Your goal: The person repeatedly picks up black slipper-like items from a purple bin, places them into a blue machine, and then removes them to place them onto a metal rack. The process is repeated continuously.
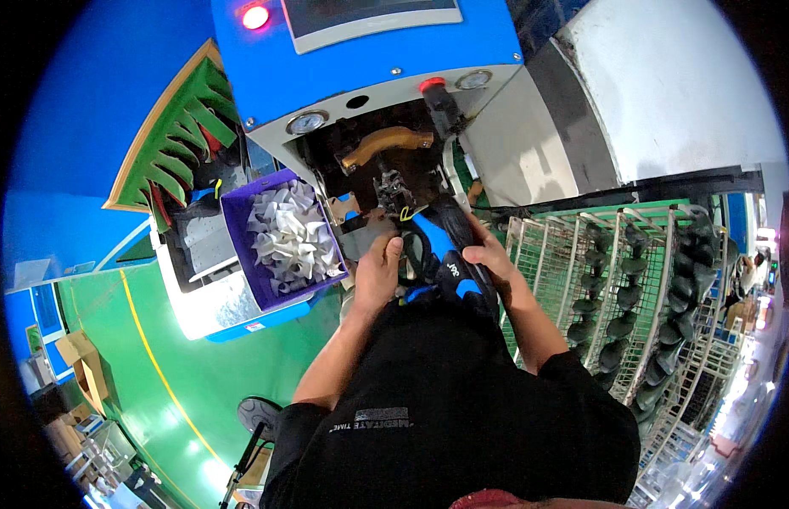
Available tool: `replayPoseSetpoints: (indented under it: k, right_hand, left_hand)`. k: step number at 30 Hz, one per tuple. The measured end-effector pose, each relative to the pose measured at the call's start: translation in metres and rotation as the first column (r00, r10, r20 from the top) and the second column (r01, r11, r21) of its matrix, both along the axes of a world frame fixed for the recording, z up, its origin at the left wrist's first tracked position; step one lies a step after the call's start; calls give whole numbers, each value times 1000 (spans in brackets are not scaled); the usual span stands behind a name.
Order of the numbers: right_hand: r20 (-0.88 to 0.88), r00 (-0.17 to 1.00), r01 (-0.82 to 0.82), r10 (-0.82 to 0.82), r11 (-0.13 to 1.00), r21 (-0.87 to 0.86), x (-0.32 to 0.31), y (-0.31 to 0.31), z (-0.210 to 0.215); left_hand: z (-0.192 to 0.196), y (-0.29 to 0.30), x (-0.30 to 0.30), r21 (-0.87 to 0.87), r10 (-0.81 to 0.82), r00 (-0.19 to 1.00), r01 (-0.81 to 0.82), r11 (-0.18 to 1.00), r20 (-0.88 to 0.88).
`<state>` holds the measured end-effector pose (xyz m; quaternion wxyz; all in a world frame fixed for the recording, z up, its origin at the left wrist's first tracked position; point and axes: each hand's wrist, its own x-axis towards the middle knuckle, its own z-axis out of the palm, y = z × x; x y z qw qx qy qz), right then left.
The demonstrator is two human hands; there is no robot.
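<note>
Person stood at a blue machine (369, 59), both hands on a blue-and-black shoe (441, 263) held up against the machine's dark working head (393, 193), just below its brass-coloured curved arm (384, 142). Left hand (376, 276) was curled closed around the shoe's left side, thumb up along the edge, fingers wrapped under. Right hand (488, 254) gripped the shoe's right side, fingers folded over the dark upper, also closed on it. Shoe sat between the two hands, toe end toward the machine, touching or nearly touching the head; exact contact point hidden by the hands. Left of the machine head, a purple bin (242, 246) full of white folded pieces (288, 237) rested on a white-and-blue cabinet. Red lamp (255, 17) lit on the machine's top panel; two round gauges (307, 123) on its front face. Right of the machine, a wire rack (581, 280) carried rows of dark shoe lasts (619, 322). Green floor (199, 373) with a yellow line lay to the machine's lower left.
</note>
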<state>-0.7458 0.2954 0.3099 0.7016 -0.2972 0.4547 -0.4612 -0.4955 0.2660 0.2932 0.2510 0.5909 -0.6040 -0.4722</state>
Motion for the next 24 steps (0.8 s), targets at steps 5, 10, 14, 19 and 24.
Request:
replayPoseSetpoints:
  k: [5, 10, 14, 19, 24]
  right_hand:
    - [-479, 874, 2, -86, 985, -173, 17, -56, 7]
    - [-868, 497, -163, -2, 982, -96, 49, -111, 12]
    - [-959, -30, -322, 282, 906, 276, 91, -139, 20]
    - [-953, 18, -199, 303, 935, 294, 115, -148, 34]
    - [-985, -67, -226, 158, 959, 169, 109, -144, 5]
  left_hand:
    - [-14, -7, 42, -37, -15, 1000, 15, 999, -13]
    - [-35, 4, 80, 70, 3, 998, -8, 997, 68]
    - [-61, 12, 98, 144, -12, 994, -3, 990, 107]
    - [-58, 3, 109, 124, -32, 998, 24, 992, 62]
    - [-42, -16, 123, 112, 17, 998, -23, 993, 53]
